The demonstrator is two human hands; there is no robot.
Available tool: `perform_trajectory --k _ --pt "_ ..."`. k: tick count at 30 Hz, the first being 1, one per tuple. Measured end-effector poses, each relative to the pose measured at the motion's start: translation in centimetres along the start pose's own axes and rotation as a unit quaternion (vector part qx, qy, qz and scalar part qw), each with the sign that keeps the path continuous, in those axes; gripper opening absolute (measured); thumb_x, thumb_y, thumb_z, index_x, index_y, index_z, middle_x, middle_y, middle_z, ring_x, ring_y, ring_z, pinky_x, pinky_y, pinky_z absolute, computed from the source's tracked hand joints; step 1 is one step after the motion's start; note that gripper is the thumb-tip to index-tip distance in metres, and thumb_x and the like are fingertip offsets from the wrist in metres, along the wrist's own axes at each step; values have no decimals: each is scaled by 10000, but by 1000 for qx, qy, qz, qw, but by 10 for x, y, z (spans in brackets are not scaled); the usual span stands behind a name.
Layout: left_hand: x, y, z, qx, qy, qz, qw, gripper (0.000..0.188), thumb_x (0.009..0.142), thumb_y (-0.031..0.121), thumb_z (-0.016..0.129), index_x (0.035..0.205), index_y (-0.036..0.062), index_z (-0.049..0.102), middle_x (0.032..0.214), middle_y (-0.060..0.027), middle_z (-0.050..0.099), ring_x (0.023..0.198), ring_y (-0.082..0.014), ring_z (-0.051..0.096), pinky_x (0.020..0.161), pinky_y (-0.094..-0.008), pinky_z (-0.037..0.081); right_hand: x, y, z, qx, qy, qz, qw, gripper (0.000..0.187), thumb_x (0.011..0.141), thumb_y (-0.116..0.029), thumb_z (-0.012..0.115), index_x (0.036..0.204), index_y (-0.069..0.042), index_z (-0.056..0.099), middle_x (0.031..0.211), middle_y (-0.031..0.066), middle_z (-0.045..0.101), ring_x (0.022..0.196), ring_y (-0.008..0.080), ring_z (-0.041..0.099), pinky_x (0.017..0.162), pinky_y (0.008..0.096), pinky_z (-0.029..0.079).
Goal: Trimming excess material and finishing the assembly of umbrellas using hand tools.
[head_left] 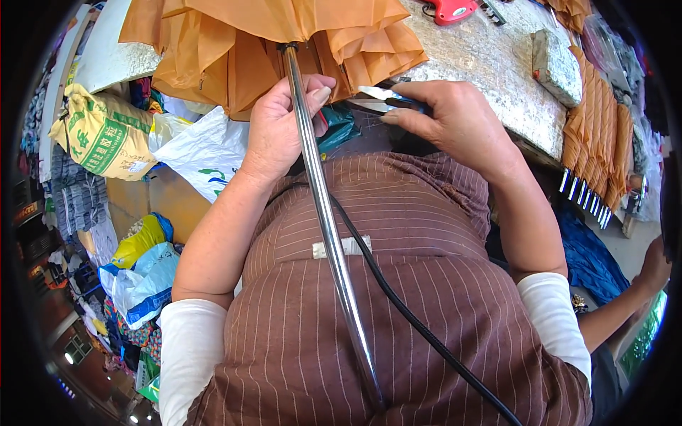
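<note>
An orange umbrella, its canopy loosely folded, lies over the table edge. Its shiny metal shaft runs down across my brown striped apron. Beside the upper shaft, my left hand is closed, thumb and fingers pinching at the lower edge of the canopy. A small red bit shows by its fingers; what it belongs to is hidden. My right hand grips small thread snips with a dark handle. Their silver blades point left and stand apart, just below the canopy and close to my left fingertips.
On the worn pale table lie a red tool and a block. Folded orange umbrellas hang at the right. Sacks and plastic bags crowd the left. A black cord crosses my apron. Another person's arm shows at lower right.
</note>
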State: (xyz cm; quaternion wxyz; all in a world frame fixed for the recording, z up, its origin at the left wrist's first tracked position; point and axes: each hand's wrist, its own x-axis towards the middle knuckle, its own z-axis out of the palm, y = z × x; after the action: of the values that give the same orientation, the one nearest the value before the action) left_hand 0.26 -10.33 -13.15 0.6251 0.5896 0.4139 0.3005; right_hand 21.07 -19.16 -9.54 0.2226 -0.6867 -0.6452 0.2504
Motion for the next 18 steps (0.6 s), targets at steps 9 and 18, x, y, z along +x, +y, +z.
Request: perform_trajectory --k 9,18 --pt "5 -3 -1 18 -25 -2 1000 196 906 183 608 1008 19 639 732 -27 585 599 -92 531 568 -207 452 14 -27 18 -120 -164 -133 970 287 820 -296 666 849 -11 675 706 88 651 557 269 579 542 345 451" --pt "20 -20 2 109 -35 -17 993 287 925 249 556 1001 -15 638 823 -63 627 737 -143 566 676 -263 475 -22 -3 28 -11 -137 -72 988 303 820 -289 668 938 -10 673 767 118 664 598 274 593 582 346 472"
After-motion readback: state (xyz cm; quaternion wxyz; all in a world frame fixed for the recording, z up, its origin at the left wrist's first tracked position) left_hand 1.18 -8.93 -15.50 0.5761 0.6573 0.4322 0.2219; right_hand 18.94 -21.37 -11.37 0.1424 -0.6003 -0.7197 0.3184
